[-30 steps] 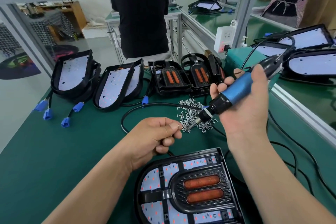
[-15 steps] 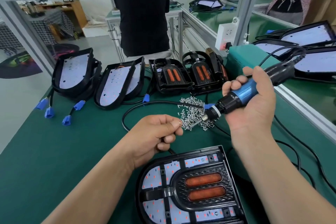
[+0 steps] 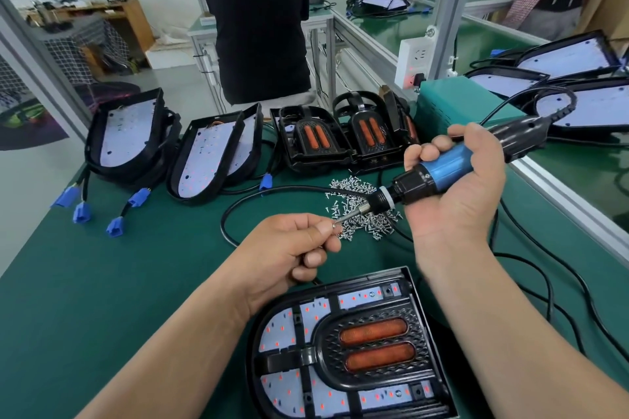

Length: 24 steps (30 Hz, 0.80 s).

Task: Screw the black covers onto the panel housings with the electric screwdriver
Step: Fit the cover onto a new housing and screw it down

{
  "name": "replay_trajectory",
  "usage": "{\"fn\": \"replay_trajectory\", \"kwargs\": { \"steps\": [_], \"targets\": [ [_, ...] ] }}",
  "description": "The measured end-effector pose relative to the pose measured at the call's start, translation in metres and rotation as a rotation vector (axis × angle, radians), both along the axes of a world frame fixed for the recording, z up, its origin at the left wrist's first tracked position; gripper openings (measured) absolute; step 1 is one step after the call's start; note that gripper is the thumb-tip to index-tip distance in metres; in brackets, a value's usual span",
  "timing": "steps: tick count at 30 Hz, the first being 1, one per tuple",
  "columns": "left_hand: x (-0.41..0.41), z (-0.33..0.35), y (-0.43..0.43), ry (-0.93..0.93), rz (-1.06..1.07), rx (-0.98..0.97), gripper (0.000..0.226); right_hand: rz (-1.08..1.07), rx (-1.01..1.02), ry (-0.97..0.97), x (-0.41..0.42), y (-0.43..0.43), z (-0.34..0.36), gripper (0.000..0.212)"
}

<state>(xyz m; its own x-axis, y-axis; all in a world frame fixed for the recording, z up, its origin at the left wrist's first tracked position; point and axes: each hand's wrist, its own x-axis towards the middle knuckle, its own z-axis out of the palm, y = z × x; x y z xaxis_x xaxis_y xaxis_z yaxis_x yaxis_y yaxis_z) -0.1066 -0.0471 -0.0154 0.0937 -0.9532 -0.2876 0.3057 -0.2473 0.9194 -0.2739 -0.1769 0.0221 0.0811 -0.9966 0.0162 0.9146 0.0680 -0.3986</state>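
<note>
The left hand (image 3: 289,248) pinches a small silver screw (image 3: 335,224) at the bit of the blue-and-black electric screwdriver (image 3: 442,170), which the right hand (image 3: 456,194) grips. The black plastic cover (image 3: 326,354) sits on the nearest panel housing (image 3: 432,343) on the green bench (image 3: 102,282), seemingly unscrewed. Uncovered white-faced housings (image 3: 204,160) wait behind.

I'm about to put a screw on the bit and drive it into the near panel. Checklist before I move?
1. Screwdriver gripped in right hand: ok.
2. Screw pinched in left hand: ok.
3. Screw seated on bit: cannot tell, the two are close together.
4. Black cover lying on the near panel: ok.
5. Far corner screw hole unobstructed: ok.
6. Pile of spare screws nearby: ok.
</note>
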Motion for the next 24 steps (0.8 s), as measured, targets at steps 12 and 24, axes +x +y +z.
{"fn": "replay_trajectory", "kwargs": {
  "steps": [12, 24],
  "targets": [
    [-0.0021, 0.0025, 0.0002, 0.004, 0.021, 0.020, 0.013, 0.002, -0.015, 0.013, 0.0003, 0.0010, -0.0013, 0.008],
    [-0.0028, 0.0023, -0.0008, -0.002, 0.068, 0.019, 0.012, 0.001, -0.074, 0.067, 0.0037, 0.0046, -0.0020, 0.014]
  ]
}}
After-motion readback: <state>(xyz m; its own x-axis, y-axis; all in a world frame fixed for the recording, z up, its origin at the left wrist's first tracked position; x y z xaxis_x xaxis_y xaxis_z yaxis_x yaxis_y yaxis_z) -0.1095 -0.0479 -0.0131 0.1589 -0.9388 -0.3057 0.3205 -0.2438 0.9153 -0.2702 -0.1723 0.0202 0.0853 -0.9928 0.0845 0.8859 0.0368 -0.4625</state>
